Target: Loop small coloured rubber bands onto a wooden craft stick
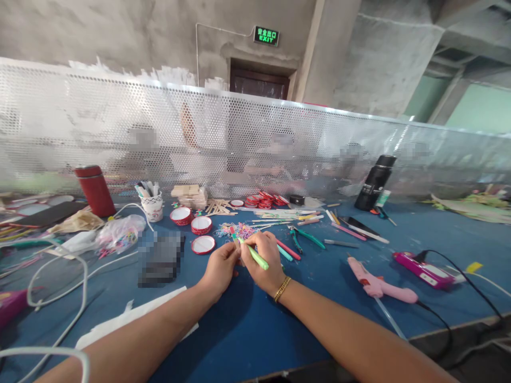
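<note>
A green pen (259, 258) was held in the closed fingers of the right hand (268, 266) above a blue table (247, 346), while a small stick (233, 234) with a red end was pinched narrowly in the left hand (219, 268), just beside the pen's far end; whether the two touched could not be told. Beyond the pen, a heap of coloured strands (242, 230) was spread. Red-rimmed discs (203, 244) were set to the pen's left, and to its right green-handled pliers (312, 238) and a pink glue gun (377, 285) were laid.
</note>
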The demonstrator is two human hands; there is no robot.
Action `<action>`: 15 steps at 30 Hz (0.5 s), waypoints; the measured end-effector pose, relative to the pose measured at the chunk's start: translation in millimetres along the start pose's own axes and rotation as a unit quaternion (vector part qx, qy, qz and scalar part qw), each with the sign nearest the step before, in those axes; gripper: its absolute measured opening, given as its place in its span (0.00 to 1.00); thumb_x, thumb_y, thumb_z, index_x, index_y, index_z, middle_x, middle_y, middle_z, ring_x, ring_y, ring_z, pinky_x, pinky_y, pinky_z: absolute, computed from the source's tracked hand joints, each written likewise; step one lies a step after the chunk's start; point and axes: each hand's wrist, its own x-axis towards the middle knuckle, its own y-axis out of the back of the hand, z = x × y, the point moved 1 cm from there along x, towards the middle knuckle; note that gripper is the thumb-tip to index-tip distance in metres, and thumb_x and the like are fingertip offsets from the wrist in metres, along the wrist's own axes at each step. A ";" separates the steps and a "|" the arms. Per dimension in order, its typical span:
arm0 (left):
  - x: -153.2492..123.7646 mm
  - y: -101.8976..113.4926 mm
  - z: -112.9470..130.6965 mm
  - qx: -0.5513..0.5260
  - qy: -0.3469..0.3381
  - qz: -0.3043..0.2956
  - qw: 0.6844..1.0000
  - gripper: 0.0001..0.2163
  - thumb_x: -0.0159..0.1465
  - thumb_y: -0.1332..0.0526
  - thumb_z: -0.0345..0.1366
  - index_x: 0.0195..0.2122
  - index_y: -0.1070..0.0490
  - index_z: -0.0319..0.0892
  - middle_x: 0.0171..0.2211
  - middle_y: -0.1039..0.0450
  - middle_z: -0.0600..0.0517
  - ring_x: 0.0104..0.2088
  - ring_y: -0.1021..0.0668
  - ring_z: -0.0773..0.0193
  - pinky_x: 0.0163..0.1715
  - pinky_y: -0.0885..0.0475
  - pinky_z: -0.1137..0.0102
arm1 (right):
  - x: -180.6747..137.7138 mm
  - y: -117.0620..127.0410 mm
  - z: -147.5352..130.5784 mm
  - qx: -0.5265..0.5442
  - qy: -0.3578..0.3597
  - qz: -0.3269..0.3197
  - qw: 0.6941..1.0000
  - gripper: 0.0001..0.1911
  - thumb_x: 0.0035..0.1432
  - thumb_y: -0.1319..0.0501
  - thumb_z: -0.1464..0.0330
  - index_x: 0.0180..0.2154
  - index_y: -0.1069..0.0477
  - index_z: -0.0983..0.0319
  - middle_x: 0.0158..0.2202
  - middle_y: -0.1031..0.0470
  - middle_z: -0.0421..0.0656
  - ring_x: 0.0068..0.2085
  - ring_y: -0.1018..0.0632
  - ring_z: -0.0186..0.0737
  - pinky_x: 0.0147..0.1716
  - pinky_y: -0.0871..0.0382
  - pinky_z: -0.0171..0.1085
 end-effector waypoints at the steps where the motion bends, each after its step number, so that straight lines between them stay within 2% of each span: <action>1: -0.1 -0.1 0.2 0.000 0.001 0.000 1.000 0.17 0.52 0.37 0.52 0.30 0.29 0.41 0.24 0.31 0.54 0.25 0.30 0.68 0.19 0.37 0.77 | 0.1 0.2 0.5 -0.001 -0.002 0.003 1.000 0.06 0.61 0.44 0.70 0.31 0.36 0.58 0.28 0.28 0.39 0.31 0.29 0.38 0.42 0.38 0.43; 8: -0.6 -0.5 0.6 0.002 -0.002 0.001 1.000 0.16 0.52 0.37 0.50 0.28 0.31 0.41 0.26 0.30 0.53 0.25 0.31 0.68 0.19 0.37 0.77 | -1.5 -1.0 -2.3 0.010 0.019 -0.004 1.000 0.05 0.62 0.45 0.70 0.32 0.37 0.58 0.28 0.28 0.39 0.32 0.28 0.39 0.43 0.38 0.44; 15: -1.2 -0.9 2.8 -0.008 0.003 0.001 1.000 0.17 0.52 0.37 0.51 0.29 0.31 0.41 0.24 0.32 0.54 0.25 0.31 0.68 0.18 0.38 0.78 | 0.2 1.1 1.5 -0.002 0.000 0.004 1.000 0.05 0.61 0.44 0.70 0.31 0.37 0.58 0.28 0.29 0.39 0.32 0.29 0.39 0.43 0.38 0.44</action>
